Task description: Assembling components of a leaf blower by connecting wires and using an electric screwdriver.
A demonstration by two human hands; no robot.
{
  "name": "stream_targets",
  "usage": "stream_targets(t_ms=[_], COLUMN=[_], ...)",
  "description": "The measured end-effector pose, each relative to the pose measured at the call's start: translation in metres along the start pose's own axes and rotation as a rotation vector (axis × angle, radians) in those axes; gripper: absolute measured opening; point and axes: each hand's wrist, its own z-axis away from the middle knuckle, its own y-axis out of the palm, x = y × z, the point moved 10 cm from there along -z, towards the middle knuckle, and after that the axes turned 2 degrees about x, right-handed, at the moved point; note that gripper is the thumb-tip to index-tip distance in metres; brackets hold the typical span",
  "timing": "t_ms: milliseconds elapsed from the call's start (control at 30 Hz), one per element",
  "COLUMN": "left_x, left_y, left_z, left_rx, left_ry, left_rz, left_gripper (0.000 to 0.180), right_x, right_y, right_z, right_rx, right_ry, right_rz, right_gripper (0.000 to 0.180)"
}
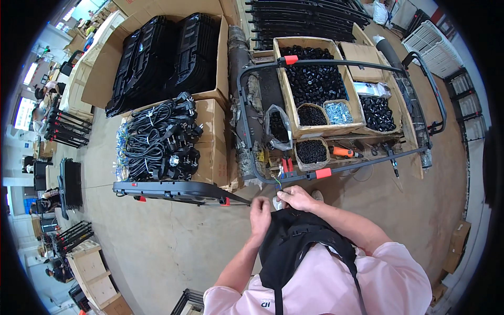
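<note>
Wires (pixel 277 182), thin and coloured, poke up from the right hand (pixel 286 196), fingers pinched on them, just beside the lower bar of the black frame (pixel 311 176). Left hand (pixel 260 211) curled near the end of the black panel (pixel 168 190); can't tell if it holds anything.

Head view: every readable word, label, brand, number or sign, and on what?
Wording not copied; locations only.
Pink shirt: short dark print on the chest.
Carton by the cables: faint reddish marks, too blurred to read.
Elsewhere: too small or blurred.
</note>
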Motion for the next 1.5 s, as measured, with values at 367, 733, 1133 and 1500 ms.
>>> stream_targets(t_ms=[367, 733, 1133, 1500], left_x=[0.033, 0.035, 0.009, -0.001], left_y=[0.066, 0.056, 0.024, 0.039], left_z=[0.019, 0.033, 0.058, 0.041], left_rx=[0.478, 0.328, 0.055, 0.129], left_ry=[-0.034, 0.067, 0.075, -0.185], left_rz=[-0.231, -0.078, -0.078, -0.176], left_gripper=[0.04, 0.032, 0.031, 0.033], right_x=[0.016, 0.168, 0.083, 0.116], right_y=[-0.002, -0.081, -0.073, -0.131], right_z=[0.009, 0.023, -0.071, -0.098], right_rx=[-0.052, -0.173, 0.061, -0.354], right_ry=[0.035, 0.004, -0.01, -0.187], right_rz=[-0.061, 0.866, 0.159, -0.51], right_gripper=[0.045, 0.047, 0.036, 0.034])
